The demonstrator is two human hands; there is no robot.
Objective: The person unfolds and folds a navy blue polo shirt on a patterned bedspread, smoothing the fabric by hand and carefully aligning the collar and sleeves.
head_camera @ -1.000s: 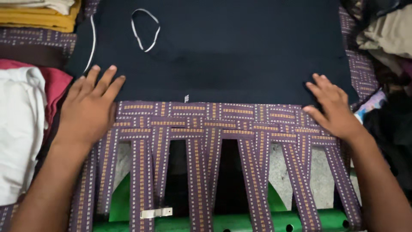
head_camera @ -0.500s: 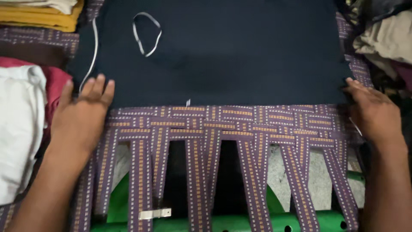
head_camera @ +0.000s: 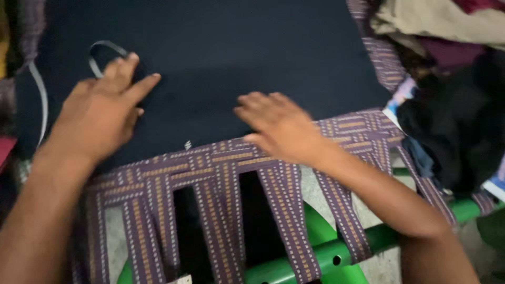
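A dark navy cloth [head_camera: 226, 47] lies flat on a cot of woven purple and orange straps [head_camera: 210, 173]. My left hand [head_camera: 100, 113] rests palm down on the cloth's near left part, fingers apart, its fingertips beside a white drawstring loop [head_camera: 100, 52]. My right hand [head_camera: 279, 126] lies flat at the cloth's near edge in the middle, fingers spread, holding nothing. A small white tag [head_camera: 188, 144] shows on the hem between the hands.
A green metal cot frame [head_camera: 321, 255] runs along the near edge under the straps. Piled clothes, beige [head_camera: 436, 21] and black [head_camera: 452, 121], sit at the right. A white cord [head_camera: 39, 100] trails at the left edge.
The view has swung right and tilted. My right hand slid from the cloth's right corner to the middle of the hem. My left hand moved up onto the cloth near the drawstring loop.
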